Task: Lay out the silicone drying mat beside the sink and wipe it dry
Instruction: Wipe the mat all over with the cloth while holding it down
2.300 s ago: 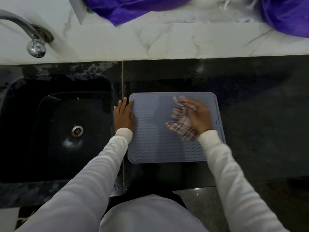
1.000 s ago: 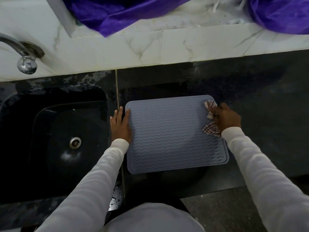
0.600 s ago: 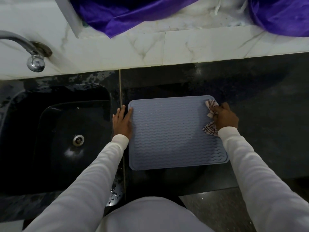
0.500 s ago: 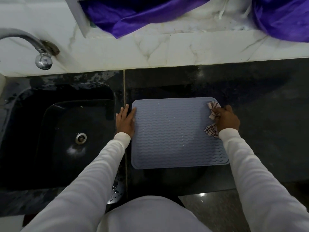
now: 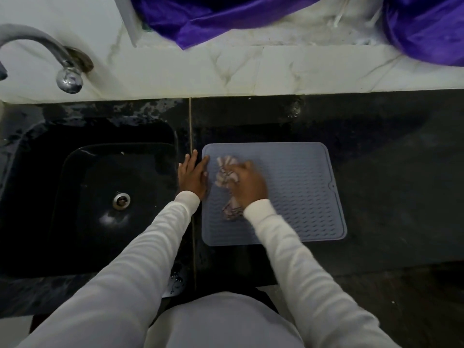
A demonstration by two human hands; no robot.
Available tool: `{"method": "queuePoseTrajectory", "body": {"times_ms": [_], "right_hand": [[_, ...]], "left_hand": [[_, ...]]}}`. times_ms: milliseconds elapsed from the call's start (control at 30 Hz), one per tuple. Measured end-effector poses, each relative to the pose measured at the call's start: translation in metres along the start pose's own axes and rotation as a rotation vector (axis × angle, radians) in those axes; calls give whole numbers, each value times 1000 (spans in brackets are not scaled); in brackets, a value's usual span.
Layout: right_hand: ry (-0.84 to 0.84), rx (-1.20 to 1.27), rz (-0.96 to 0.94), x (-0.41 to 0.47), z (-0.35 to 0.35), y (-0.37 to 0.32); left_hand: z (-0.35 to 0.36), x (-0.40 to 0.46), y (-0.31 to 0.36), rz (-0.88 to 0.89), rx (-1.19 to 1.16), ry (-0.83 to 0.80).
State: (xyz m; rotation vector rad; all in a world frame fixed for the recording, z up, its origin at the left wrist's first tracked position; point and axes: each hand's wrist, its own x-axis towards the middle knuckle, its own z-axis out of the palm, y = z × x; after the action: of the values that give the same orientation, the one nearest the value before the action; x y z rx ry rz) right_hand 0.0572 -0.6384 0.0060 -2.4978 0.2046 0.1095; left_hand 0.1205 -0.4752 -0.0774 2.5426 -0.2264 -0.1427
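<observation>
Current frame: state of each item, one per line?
drying mat: flat on counter, right of sink
checked cloth: bunched, on mat's left part
right hand: grips cloth
left hand: flat, at mat's left edge
tap: no water seen
sink: drain open

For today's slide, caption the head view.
Right hand wipes the mat with a cloth; left hand steadies its edge.

Left hand (image 5: 192, 177) lies flat, fingers straight toward 12 o'clock; right hand (image 5: 248, 182), at its 3 o'clock, is curled, gripping.
</observation>
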Motion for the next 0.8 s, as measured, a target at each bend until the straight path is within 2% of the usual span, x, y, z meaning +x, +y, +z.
{"method": "queuePoseTrajectory", "body": {"times_ms": [100, 200, 333, 700, 800], "right_hand": [[-69, -151, 28, -6, 43, -4], [-91, -288, -67, -4, 46, 5], [-91, -324, -99, -3, 16, 28], [-1, -421, 36, -7, -75, 144], [39, -570, 69, -6, -102, 174]], "left_hand": [[-1, 0, 0, 6, -5, 0], [-1, 0, -1, -1, 4, -3], [-1, 0, 0, -17, -14, -36], [-1, 0, 5, -39, -51, -14], [-1, -1, 6, -47, -52, -10]]}}
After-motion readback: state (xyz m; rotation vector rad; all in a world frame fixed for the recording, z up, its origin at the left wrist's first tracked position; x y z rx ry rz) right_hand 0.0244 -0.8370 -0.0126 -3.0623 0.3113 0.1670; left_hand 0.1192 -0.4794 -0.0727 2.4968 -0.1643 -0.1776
